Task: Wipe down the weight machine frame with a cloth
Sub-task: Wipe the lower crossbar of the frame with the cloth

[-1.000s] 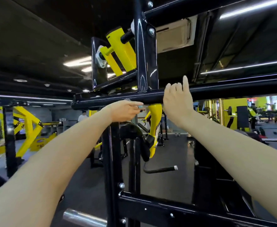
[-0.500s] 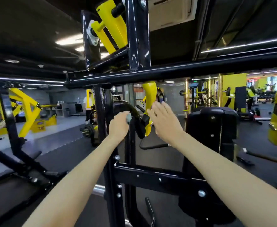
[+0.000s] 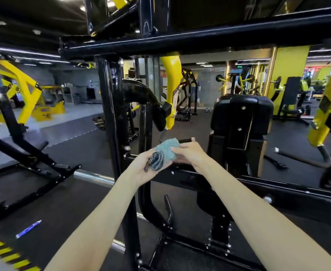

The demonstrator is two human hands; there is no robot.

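Holding a bunched teal cloth (image 3: pixel 166 152) at chest height in both hands, just in front of the black weight machine frame (image 3: pixel 109 114) and off its surface. Cupping it from below with the left hand (image 3: pixel 142 170), fingers curled up round the darker folded edge. Pinching its right side with the right hand (image 3: pixel 192 155), fingers closed on the fluffy pile.

Directly behind the hands, crossing left to right, the frame's lower crossbar (image 3: pixel 258 185); cannot tell whether the right hand's knuckles brush it. To the left, close beside the left wrist, the upright post. Overhead, running the whole width, the top crossbar (image 3: pixel 180 39), well above the cloth. Between post and black back pad (image 3: pixel 240 114), an open gap, partly filled by a curved black tube and a hanging yellow lever arm (image 3: pixel 171 85). Left of the post, beyond a chrome bar (image 3: pixel 94 176), bare dark floor (image 3: pixel 63 202), with a small blue object (image 3: pixel 28 228) near striped yellow-and-black edging (image 3: pixel 8 257).
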